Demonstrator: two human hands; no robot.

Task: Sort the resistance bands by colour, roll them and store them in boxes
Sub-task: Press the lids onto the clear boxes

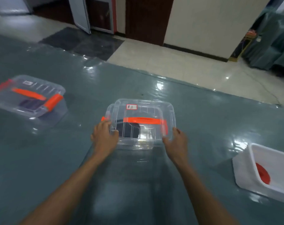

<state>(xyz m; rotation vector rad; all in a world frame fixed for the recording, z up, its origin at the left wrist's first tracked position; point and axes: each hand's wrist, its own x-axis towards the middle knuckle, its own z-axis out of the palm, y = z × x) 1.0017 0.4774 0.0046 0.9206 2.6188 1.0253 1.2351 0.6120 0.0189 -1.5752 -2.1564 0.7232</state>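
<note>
left hand and right hand each gripped an end of the clear box, its long axis lying crosswise on the desk.

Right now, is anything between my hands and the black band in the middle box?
Yes. The clear lid with the orange handle covers the middle box, over the black band. Your left hand and right hand are at its ends.
</note>
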